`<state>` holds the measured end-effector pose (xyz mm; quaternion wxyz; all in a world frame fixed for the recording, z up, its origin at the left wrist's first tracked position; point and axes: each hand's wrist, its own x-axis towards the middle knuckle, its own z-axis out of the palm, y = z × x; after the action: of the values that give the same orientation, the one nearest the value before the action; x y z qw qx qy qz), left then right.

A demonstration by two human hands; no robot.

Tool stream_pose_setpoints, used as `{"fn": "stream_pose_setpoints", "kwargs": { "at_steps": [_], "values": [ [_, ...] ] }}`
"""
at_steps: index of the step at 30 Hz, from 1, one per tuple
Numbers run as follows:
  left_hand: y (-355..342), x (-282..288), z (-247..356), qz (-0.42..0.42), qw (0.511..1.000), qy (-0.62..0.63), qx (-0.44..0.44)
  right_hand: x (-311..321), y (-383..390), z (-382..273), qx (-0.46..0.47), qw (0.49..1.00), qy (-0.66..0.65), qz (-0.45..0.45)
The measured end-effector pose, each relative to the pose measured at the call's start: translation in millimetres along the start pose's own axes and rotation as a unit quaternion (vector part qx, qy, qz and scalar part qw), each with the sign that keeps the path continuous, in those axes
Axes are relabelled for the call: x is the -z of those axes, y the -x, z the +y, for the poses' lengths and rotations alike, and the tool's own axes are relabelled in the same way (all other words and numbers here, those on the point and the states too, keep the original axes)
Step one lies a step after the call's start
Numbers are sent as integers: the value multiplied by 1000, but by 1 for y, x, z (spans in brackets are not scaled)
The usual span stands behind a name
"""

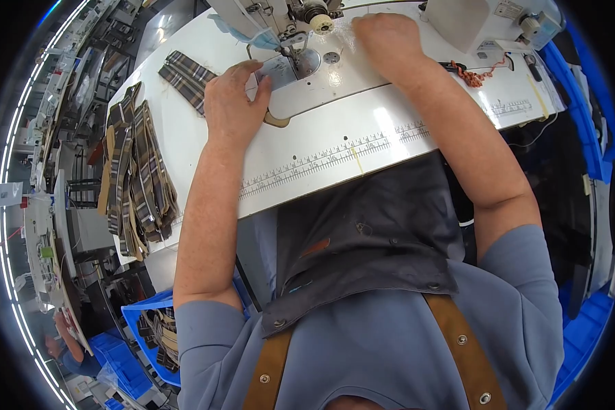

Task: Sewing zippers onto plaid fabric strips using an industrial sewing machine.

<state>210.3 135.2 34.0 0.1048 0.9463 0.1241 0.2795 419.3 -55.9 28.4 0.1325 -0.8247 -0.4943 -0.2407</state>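
Note:
Beside the needle area of a white sewing machine [309,63], my left hand [234,102] rests low with thumb and index finger apart and nothing visible between them. A brown plaid fabric strip [188,76] lies against the outer side of this hand; whether the hand presses on it I cannot tell. My right hand [389,42] is closed like a fist, right of the needle, over the machine bed. Its fingertips are turned away, so anything in them is hidden. A light blue piece of thin material [244,33] hangs at the machine head's left.
Plaid strips [140,174] are piled along the table's left edge. Orange thread [473,76] lies right of my right forearm. A printed ruler [328,156] runs along the front edge. More plaid pieces fill a blue crate [133,316] lower left. Another person [75,348] sits far left.

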Motion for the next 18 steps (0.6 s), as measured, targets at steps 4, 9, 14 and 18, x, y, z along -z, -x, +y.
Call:
{"fn": "stream_pose_setpoints", "kwargs": {
  "at_steps": [4, 9, 14, 18],
  "values": [
    [1, -11, 1, -46, 989, -56, -125, 34, 11, 15, 19, 996, -81, -46],
    [5, -17, -3, -78, 972, -222, -1, 123, 42, -4, 24, 791, -433, -432],
    [0, -11, 0, -34, 950, -305, 47, 88, 43, -11, 43, 953, -288, -88],
    [3, -5, -12, -34, 955, -283, 81, 36, 21, -30, 114, 969, -218, 28]
  ]
}}
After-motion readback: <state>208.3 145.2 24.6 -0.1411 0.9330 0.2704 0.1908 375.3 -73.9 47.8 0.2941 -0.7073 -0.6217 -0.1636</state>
